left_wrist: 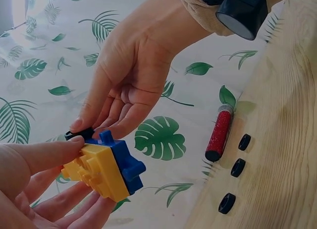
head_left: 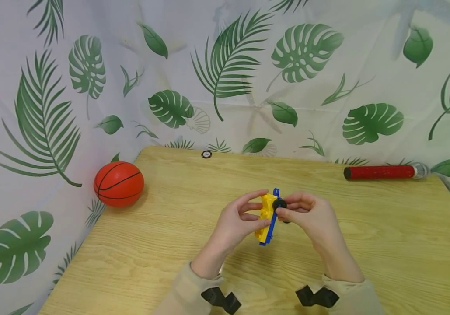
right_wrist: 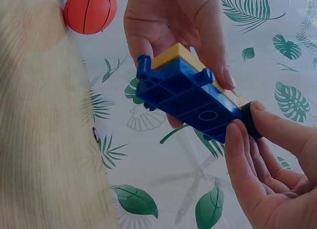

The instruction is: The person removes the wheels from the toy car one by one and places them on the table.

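Above the table (head_left: 162, 245), the left hand (head_left: 234, 216) grips a yellow-and-blue toy (head_left: 269, 212) while the right hand (head_left: 314, 213) pinches a black wheel (head_left: 279, 204) at the toy's blue side.

Black wheel (head_left: 279, 204) partly hidden by right hand (head_left: 312, 213); disc marking (head_left: 207, 154) too small.
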`<action>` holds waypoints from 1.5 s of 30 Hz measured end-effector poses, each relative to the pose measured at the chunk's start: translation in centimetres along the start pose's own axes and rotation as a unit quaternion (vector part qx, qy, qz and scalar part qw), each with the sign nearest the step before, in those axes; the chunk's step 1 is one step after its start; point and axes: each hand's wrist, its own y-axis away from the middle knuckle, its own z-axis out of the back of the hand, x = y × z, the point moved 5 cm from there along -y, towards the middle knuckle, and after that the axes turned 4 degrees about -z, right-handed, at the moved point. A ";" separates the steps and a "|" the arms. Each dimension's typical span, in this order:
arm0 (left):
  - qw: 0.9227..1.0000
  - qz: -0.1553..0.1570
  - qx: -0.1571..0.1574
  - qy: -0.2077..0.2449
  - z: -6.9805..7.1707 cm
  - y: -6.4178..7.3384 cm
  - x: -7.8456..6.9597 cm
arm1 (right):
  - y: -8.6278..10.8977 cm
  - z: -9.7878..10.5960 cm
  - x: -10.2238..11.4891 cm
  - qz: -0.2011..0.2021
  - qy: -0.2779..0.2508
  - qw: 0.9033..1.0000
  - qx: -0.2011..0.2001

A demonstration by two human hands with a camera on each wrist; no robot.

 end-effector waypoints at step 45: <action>0.998 0.064 0.010 -0.023 0.4 -0.3 -0.6 | -0.1 -0.8 1.9 0.054 0.171 0.983 0.032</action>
